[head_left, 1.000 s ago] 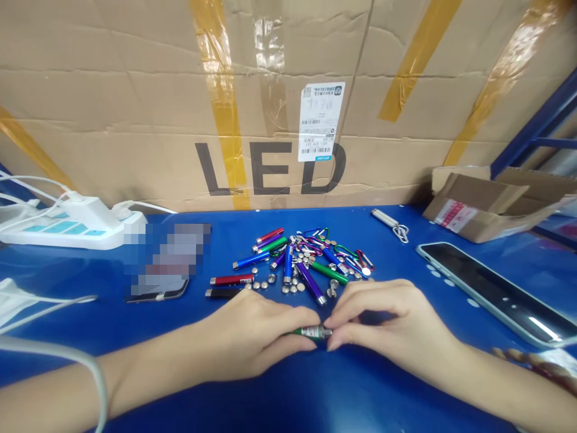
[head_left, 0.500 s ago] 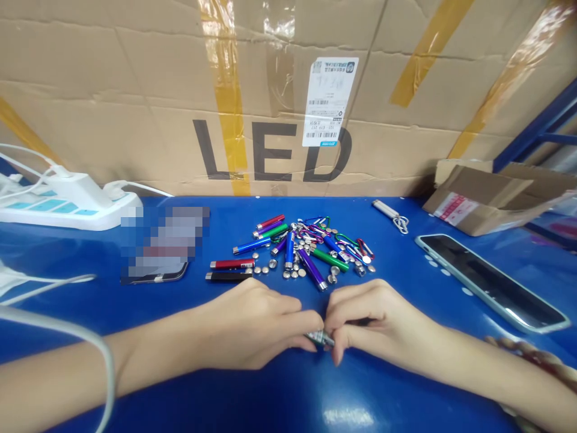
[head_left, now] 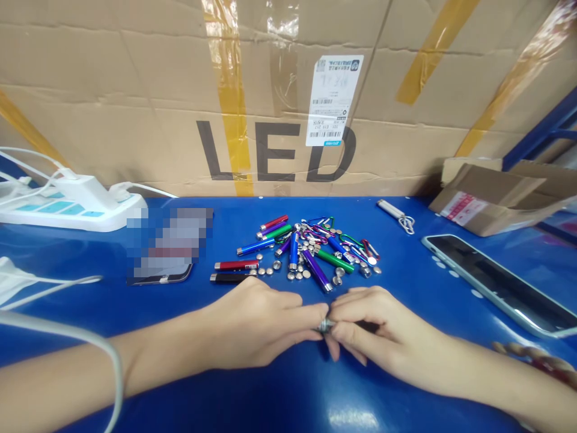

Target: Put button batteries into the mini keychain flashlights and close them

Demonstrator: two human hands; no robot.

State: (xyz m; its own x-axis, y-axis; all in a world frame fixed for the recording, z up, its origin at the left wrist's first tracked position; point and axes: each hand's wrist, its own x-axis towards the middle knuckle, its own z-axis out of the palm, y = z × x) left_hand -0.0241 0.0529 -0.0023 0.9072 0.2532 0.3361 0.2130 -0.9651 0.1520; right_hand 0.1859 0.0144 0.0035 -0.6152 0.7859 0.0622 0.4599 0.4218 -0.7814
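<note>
Both my hands meet low over the blue table [head_left: 288, 391]. My left hand [head_left: 256, 325] is closed round a small green keychain flashlight [head_left: 325, 325], of which only the silver end shows between the fingertips. My right hand [head_left: 369, 322] pinches that silver end from the other side. Just beyond my fingers lies a pile of small coloured flashlights [head_left: 306, 249] in red, blue, purple, green and black, mixed with carabiner clips and several button cell batteries [head_left: 297, 275].
A large cardboard box [head_left: 279, 90] marked LED walls off the back. A white power strip [head_left: 67, 207] with cables sits far left, a dark phone [head_left: 157, 278] left of the pile, another phone [head_left: 496, 282] at right, a small open carton [head_left: 496, 195] behind it, a white flashlight [head_left: 391, 210] near it.
The green body of the flashlight has slipped out of sight into my hands; only its silver end shows now. My hands have closed together, and the view has shifted slightly.
</note>
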